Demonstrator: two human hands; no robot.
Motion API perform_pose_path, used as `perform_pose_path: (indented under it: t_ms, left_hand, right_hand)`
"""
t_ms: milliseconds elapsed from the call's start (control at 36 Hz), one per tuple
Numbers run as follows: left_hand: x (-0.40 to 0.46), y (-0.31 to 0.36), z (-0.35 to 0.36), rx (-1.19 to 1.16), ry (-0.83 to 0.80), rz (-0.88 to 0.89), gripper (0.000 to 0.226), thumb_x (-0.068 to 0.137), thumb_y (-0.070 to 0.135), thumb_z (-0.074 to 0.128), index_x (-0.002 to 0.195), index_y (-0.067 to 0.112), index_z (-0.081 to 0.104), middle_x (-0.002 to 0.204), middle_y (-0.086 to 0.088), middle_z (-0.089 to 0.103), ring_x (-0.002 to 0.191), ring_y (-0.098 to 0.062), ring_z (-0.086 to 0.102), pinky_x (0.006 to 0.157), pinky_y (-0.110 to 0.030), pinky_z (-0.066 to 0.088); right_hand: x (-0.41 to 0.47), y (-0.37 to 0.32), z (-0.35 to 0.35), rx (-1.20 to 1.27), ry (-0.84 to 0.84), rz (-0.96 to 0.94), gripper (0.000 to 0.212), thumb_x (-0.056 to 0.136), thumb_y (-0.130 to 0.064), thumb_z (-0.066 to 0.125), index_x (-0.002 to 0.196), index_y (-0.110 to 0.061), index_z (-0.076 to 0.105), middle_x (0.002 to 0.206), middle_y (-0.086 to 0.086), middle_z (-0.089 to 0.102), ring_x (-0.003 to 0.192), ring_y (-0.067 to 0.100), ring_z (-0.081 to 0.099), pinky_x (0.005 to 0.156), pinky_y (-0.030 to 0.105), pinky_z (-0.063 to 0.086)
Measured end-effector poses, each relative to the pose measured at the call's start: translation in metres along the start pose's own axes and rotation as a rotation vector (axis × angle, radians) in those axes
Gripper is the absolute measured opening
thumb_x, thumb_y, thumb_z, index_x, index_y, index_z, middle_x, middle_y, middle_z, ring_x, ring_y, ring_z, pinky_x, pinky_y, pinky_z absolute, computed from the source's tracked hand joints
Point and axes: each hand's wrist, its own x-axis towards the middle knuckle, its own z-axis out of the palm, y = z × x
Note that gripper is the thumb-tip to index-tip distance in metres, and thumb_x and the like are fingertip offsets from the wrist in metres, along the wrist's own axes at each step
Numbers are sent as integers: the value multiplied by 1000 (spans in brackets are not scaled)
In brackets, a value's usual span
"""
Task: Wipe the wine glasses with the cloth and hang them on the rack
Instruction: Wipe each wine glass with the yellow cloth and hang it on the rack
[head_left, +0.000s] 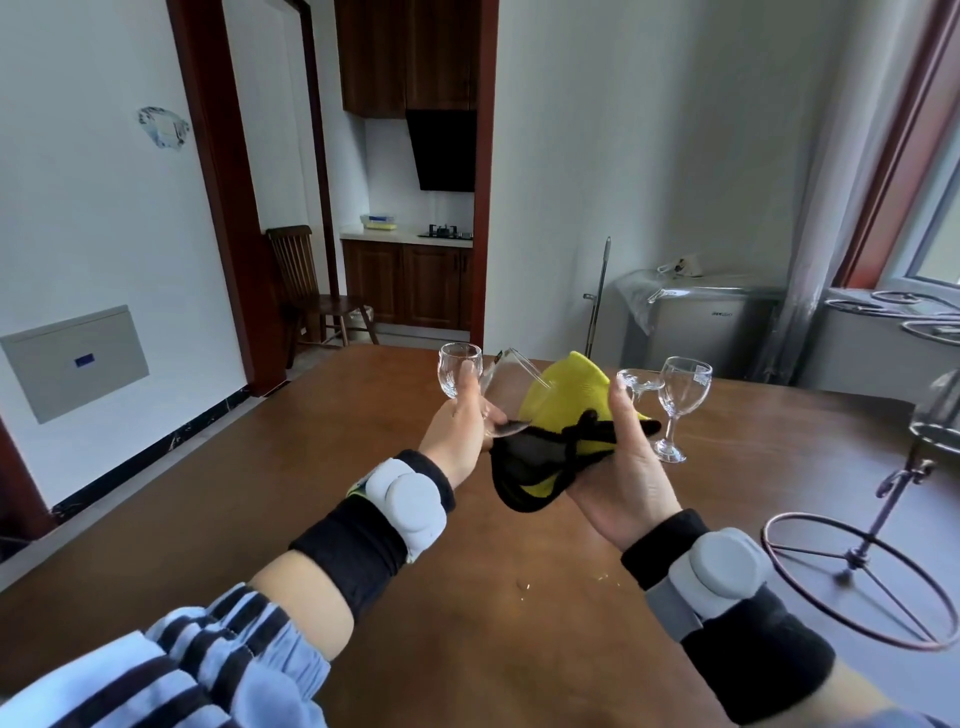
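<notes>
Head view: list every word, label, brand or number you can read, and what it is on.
No text is legible.
Fridge: small blue logo, too blurred to read.
Wall panel: small blue mark, too small to read.
Glass: sticker near the rim, unreadable.
Wall sticker: shows no readable letters.

Left hand (457, 431) grips glass (511, 395); right hand (631, 467) holds cloth (561, 410).

Clear glossy glass wine glass (511, 395) gripped at the left, soft matt yellow cloth (566, 410) with black mesh trim, smooth brown wooden table (363, 483) with a dull sheen, dark thin metal wire rack (857, 561) near its right edge, black knit wristbands (358, 545)
</notes>
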Motion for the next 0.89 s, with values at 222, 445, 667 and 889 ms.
perform_pose_path:
  t_ms: [222,445,667,889]
  left_hand:
    - [-7,-2,7,-171,-174,-72,102,67,91,2,82,11,64,43,6,40,37,-7,34,49,-25,27]
    - [-16,9,3,-28,-262,27,130,37,105,22,126,14,50,95,11,58,82,-4,55,87,-28,38]
    - [-24,8,12,226,-384,203,105,55,99,23,125,23,42,127,10,54,118,-8,52,110,-38,35]
    - [-41,33,10,318,-521,209,40,97,53,26,93,20,49,62,-12,51,37,-13,43,37,-9,34]
  right_hand:
    - [11,-4,-1,114,196,50,39,85,-8,48,122,-4,59,116,19,66,101,34,64,90,42,53]
    - [5,-8,-8,240,-34,92,50,62,-17,55,105,3,71,114,24,68,94,38,68,102,48,43]
    - [2,-8,0,192,-34,78,52,92,-39,39,119,-4,67,121,19,66,107,35,63,103,45,42]
    - [8,-27,-9,3,104,79,49,93,-49,48,107,-7,70,119,20,67,106,38,65,104,58,41]
